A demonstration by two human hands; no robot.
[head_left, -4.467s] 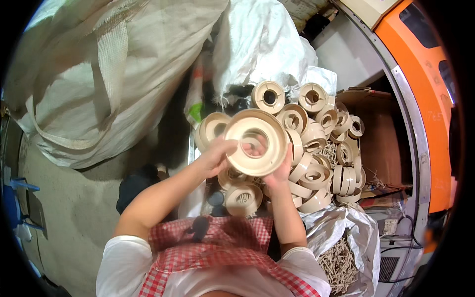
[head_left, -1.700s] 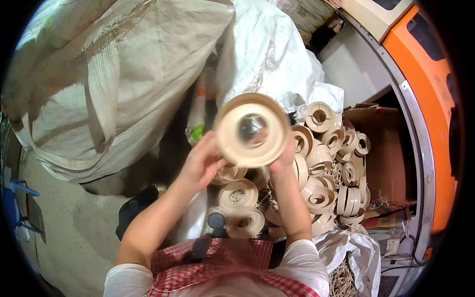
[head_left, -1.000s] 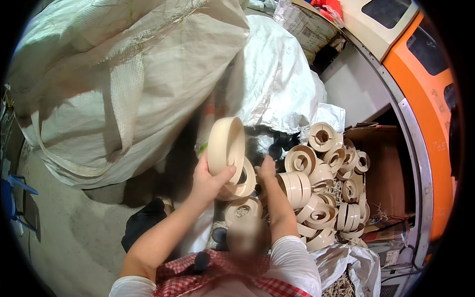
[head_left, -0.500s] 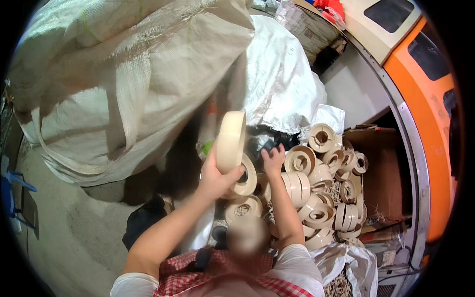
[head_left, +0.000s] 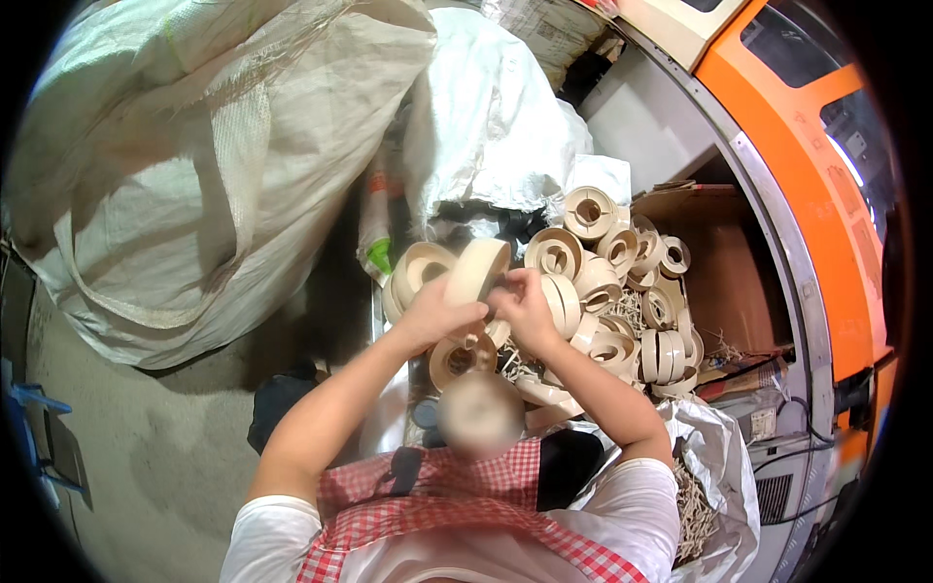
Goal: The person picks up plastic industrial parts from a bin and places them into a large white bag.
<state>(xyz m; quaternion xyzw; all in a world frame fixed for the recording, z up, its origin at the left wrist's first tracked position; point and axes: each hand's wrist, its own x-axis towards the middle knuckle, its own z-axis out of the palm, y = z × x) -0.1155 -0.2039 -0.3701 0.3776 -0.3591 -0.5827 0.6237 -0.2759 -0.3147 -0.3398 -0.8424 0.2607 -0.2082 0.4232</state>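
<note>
A wide beige plastic ring [head_left: 476, 268] is tilted up in front of me, gripped by my left hand [head_left: 439, 315], whose fingers and thumb close round its lower edge. My right hand [head_left: 528, 313] has come up to the ring's right side with its fingers pinched together. Whatever sits in that pinch is hidden; the space at the fingertips looks dark. Another beige ring [head_left: 420, 272] lies just behind my left hand. Below both hands is a beige ring [head_left: 452, 361] lying among others. Paired rings [head_left: 561, 303] stand on edge beside my right wrist.
Several more beige rings [head_left: 657, 307] pile up at the right, with thin beige scraps between them. Behind them stands a white sack [head_left: 496, 117]; a huge woven bag [head_left: 165, 194] fills the left. A cardboard box [head_left: 729, 262] and orange machine [head_left: 807, 165] border the right.
My left hand has lowered the ring and tilted it to the right. My right hand has left the dark things by the white sack, closed its fingers and met the ring. The view has shifted.
</note>
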